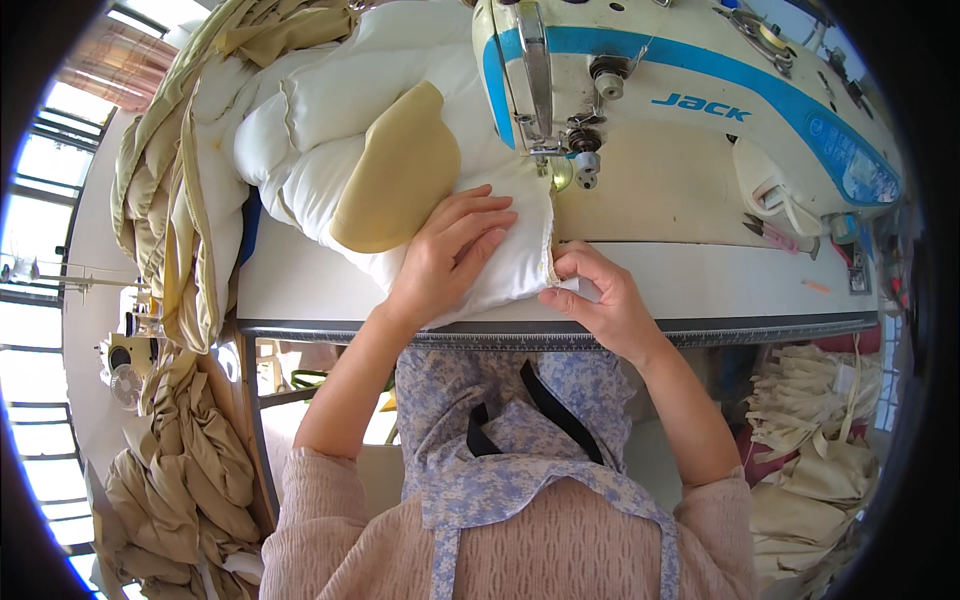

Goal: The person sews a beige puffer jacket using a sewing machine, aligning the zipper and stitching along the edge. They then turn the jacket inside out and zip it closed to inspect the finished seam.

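Plainly, white fabric (485,150) lies under the relaxed left grip (445,248), its corner (547,276) pinched by the right grip (605,303).

My remote feed shows bright, dark-barred windows (35,325) at left; a pinkish-brown curtain (120,65) above; a white-topped table (680,285) centrally; the pale strip (90,220) beside the windows is possibly wall.

Daylight glares through windows (35,324), edges bending.

left hand (450,245): palm down, flattish, fingers (472,204) pointing right and away | right hand (608,300): fingers curled, thumb (570,303) opposed, pinching | left forearm (352,378), right forearm (682,405): bare, angled inward, hands apart
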Demonstrator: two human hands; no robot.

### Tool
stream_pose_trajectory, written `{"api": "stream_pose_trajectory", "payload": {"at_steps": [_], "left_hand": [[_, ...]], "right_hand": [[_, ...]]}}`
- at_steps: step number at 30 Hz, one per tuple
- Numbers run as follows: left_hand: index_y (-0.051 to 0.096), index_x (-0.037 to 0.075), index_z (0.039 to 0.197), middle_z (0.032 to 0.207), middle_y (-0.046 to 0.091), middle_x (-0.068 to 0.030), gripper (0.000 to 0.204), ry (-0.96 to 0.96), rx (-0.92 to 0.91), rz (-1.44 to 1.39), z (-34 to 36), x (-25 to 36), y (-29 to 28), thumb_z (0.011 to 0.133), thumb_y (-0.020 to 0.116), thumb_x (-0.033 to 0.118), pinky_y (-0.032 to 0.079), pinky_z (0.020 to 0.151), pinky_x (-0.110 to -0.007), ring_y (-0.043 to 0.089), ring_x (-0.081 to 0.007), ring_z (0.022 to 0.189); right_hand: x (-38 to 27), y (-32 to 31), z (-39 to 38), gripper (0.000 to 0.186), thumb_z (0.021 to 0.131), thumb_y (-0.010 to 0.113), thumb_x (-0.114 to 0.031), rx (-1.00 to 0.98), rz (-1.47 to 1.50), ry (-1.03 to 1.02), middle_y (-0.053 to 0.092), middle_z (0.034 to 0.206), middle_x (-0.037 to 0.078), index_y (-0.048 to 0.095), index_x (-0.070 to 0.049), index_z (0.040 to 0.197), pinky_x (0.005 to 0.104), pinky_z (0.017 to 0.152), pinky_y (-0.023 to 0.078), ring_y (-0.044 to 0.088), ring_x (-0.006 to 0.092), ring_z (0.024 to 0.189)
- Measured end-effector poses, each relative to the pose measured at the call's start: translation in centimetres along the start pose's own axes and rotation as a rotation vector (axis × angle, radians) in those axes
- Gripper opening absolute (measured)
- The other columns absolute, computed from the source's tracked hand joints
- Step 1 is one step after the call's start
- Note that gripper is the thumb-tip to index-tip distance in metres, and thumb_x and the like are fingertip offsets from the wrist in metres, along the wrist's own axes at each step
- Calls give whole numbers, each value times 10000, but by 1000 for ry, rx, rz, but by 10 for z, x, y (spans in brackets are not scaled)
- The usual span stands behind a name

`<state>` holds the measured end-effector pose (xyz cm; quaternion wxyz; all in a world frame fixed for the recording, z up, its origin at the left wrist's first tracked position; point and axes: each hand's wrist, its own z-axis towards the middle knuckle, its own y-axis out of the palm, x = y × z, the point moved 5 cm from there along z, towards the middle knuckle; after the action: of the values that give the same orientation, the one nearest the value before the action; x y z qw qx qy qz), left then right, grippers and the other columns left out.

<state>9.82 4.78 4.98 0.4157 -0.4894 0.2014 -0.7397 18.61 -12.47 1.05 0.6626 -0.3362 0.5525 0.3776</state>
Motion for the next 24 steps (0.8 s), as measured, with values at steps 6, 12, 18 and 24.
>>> {"api": "stream_pose_trajectory", "payload": {"at_steps": [6, 12, 18, 24], "left_hand": [[699, 45, 1028, 1004, 649, -93, 277, -147, 228, -89, -24, 58, 16, 773, 807, 61, 509, 818, -392, 613, -296, 964], [694, 49, 1024, 984, 646, -84, 286, -190, 254, -113, -25, 46, 26, 772, 819, 103, 497, 772, -375, 603, -280, 926], [685, 45, 984, 953, 648, -85, 230, -211, 285, -117, -25, 44, 28, 787, 800, 76, 494, 765, -367, 607, -270, 902], [648, 24, 948, 918, 625, -58, 95, -443, 342, -416, -26, 28, 29, 886, 719, 39, 476, 794, -302, 594, -179, 879]], "right_hand": [[11, -2, -1, 159, 905, 728, -97, 101, 86, -98, 586, 988, 24, 625, -26, 1003, 294, 920, 443, 546, 146, 1021], [7, -4, -3, 142, 932, 691, -109, 136, 2, -43, 606, 992, 30, 641, -35, 1042, 291, 918, 432, 564, 147, 998], [8, -4, -1, 156, 933, 685, -100, 145, -6, -22, 614, 1015, 34, 641, -38, 1069, 293, 914, 437, 575, 152, 993], [-3, -12, -5, 242, 896, 749, -201, 461, -90, -117, 651, 1007, 43, 652, -34, 1041, 323, 910, 442, 596, 175, 1003]]}}
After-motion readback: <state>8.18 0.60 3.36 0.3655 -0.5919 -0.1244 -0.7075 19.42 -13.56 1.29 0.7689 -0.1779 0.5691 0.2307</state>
